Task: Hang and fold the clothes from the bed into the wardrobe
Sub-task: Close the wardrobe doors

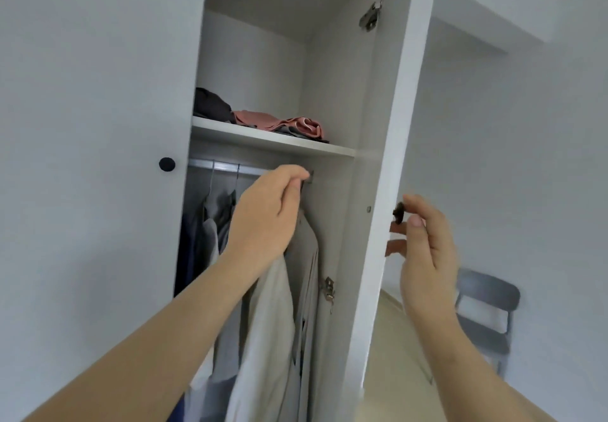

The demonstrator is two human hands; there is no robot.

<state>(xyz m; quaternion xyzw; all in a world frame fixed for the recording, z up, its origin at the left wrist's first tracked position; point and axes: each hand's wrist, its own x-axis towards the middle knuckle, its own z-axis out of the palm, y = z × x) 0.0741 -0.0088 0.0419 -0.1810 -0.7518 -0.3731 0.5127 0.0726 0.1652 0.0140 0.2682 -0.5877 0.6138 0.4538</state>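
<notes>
here left hand (266, 211) grips a hanger (304, 185), right hand (424, 250) pinches the doorknob (399, 212).

Soft, even light, though the wardrobe (329, 92) interior dims lower down. Straight edges bow outward — the right hand (424, 250) is slightly blurred.

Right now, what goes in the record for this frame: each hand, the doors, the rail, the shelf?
left hand: fingers curled at the right end of the rail, above a hanging beige garment; what it grips is hidden
right hand: pinches the dark knob of the open door
rail: grey garment and dark blue garment hang left of the beige one
shelf: black folded garment, pink folded garment beside it
left door: closed, black knob
background: dark chair
</notes>
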